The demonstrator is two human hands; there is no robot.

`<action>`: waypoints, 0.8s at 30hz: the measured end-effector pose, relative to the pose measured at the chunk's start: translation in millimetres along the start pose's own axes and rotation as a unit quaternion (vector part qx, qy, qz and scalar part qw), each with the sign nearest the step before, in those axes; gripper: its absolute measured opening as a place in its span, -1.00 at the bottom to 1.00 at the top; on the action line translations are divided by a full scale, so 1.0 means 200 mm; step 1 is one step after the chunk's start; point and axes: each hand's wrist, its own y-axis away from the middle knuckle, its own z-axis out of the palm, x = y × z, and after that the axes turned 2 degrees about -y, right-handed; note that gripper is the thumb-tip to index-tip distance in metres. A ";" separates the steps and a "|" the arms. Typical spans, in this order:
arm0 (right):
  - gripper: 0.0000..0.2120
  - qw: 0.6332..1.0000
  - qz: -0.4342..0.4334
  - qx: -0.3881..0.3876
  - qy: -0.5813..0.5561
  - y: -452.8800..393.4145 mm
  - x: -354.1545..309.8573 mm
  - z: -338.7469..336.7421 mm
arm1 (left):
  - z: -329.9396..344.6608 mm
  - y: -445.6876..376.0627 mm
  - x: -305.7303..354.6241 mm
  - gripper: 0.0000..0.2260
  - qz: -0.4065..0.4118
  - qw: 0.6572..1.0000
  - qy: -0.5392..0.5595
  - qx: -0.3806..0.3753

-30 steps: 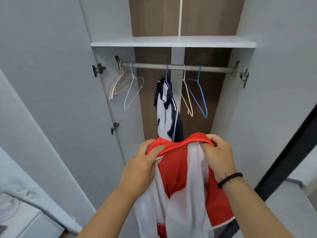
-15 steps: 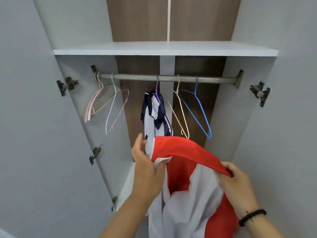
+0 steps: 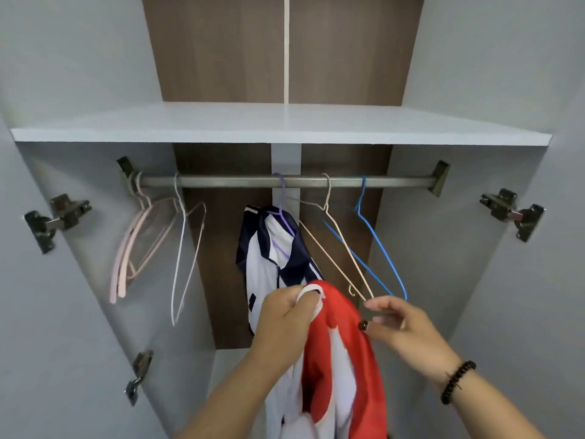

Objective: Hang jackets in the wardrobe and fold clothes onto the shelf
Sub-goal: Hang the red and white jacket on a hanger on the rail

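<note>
Right hand [image 3: 403,324] released jacket [image 3: 342,359], fingers touching hanger [image 3: 340,245]

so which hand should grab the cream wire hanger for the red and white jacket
Right. The right hand already reaches the lower end of the cream wire hanger on the grey metal rail, while the left hand grips the red and white jacket.

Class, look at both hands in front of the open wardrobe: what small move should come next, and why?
Probably the right hand lifts the beige wire hanger off the grey metal rail: its fingertips touch the hanger's lower end, while the left hand grips the unhung red and white jacket.
</note>
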 end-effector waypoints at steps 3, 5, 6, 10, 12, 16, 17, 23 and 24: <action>-0.61 0.991 -0.025 0.033 0.128 -0.15 -0.04 0.08 | -0.08 0.03 -0.04 -0.65 -0.027 1.000 0.007 0.001; -0.50 0.978 -0.026 0.073 0.194 -0.27 -0.06 0.13 | -0.13 0.04 -0.06 -0.65 -0.055 0.998 0.029 0.006; -0.45 0.973 -0.009 0.091 0.211 -0.34 -0.06 0.15 | -0.15 0.03 -0.06 -0.62 -0.066 0.997 0.038 0.010; -0.36 0.964 0.074 0.102 0.234 -0.54 -0.02 0.24 | -0.25 -0.01 -0.02 -0.59 -0.074 0.996 0.046 0.033; -0.44 0.965 0.116 0.088 0.217 -0.62 0.00 0.27 | -0.32 -0.01 0.00 -0.60 -0.085 0.995 0.036 0.049; -0.49 0.963 0.196 0.098 0.156 -0.70 -0.02 0.33 | -0.45 0.01 0.01 -0.69 -0.081 0.993 0.008 0.088; -0.42 0.960 0.207 0.110 0.153 -0.72 -0.02 0.34 | -0.46 0.01 0.00 -0.66 -0.076 0.993 0.007 0.093; -0.39 0.957 0.253 0.061 0.129 -0.78 -0.03 0.38 | -0.50 0.06 -0.03 -0.60 -0.108 0.986 -0.014 0.127; -0.53 0.960 0.249 0.052 0.113 -0.80 -0.02 0.38 | -0.51 0.06 -0.04 -0.61 -0.118 0.983 -0.017 0.137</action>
